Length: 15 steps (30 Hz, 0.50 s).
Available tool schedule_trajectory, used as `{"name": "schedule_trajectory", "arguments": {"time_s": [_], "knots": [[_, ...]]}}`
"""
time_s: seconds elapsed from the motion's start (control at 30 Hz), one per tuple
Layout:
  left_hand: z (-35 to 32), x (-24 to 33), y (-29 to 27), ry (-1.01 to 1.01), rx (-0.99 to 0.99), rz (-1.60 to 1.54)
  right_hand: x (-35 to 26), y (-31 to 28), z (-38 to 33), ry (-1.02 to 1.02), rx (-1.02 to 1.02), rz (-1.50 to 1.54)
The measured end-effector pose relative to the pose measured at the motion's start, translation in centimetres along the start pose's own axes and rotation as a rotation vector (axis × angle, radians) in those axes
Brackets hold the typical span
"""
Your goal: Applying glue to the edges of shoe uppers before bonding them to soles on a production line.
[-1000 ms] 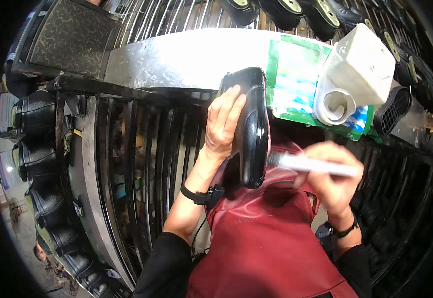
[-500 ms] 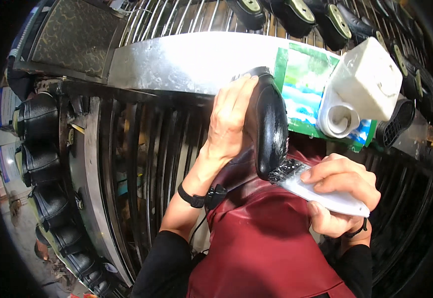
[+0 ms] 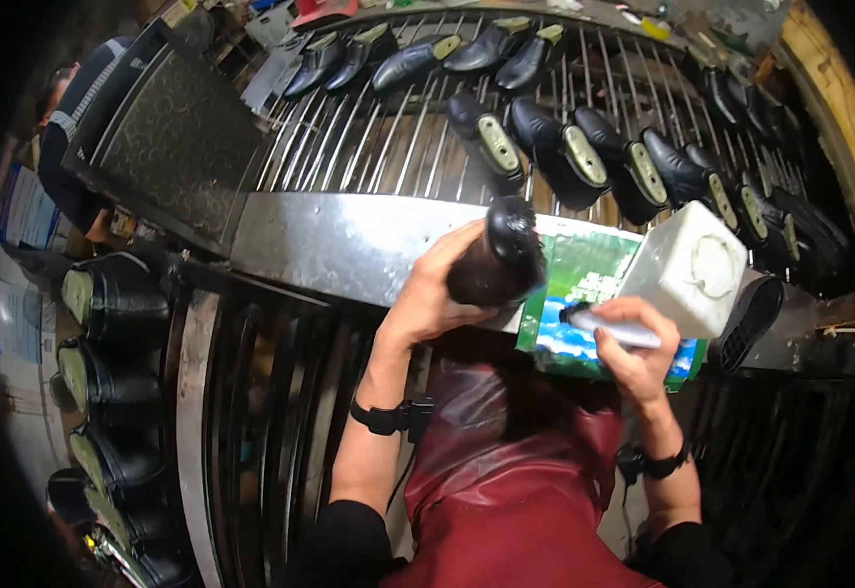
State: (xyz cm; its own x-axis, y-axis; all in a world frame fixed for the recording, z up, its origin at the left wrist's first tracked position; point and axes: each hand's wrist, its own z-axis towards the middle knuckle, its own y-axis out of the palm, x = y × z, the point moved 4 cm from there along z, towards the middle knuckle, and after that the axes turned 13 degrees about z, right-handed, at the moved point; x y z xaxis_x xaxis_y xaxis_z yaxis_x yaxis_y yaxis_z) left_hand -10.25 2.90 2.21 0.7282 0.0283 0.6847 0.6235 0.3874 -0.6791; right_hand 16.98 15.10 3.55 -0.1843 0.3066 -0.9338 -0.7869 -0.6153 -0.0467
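My left hand (image 3: 429, 299) is wrapped round a black shoe (image 3: 506, 260), held up above the edge of a metal ledge. One glossy, wet-looking end of the shoe points up and away from me. To its right, my right hand (image 3: 641, 343) is closed on a brush with a flat whitish handle (image 3: 628, 331). Its short dark bristles (image 3: 576, 313) are apart from the shoe, over a green and blue printed sheet (image 3: 584, 265). Close beyond the right hand stands a white plastic container (image 3: 692, 274); the hand hides part of it.
The metal ledge (image 3: 319, 240) fronts a rack of metal bars (image 3: 398, 157) bearing several black shoes (image 3: 574, 152) with pale green inserts. A treaded black sole (image 3: 751, 318) lies right of the container. More shoes (image 3: 123, 382) line the left side. Another person's sleeve (image 3: 65, 171) shows upper left.
The brush has come away from the shoe and now hovers over the printed sheet. My left hand has tipped the shoe end-on. The view has shifted, showing more of the rack.
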Motion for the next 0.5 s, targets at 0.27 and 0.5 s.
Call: {"name": "schedule_trajectory", "arguments": {"time_s": [0.27, 0.5], "knots": [[-6.7, -0.3, 1.9, -0.354, 0.207, -0.751, 0.8, -4.8, -8.3, 0.109, 0.661, 0.169], [-14.6, 1.0, 6.9, -0.557, 0.084, -0.885, 4.0, -3.8, -8.8, 0.291, 0.749, 0.229]]}}
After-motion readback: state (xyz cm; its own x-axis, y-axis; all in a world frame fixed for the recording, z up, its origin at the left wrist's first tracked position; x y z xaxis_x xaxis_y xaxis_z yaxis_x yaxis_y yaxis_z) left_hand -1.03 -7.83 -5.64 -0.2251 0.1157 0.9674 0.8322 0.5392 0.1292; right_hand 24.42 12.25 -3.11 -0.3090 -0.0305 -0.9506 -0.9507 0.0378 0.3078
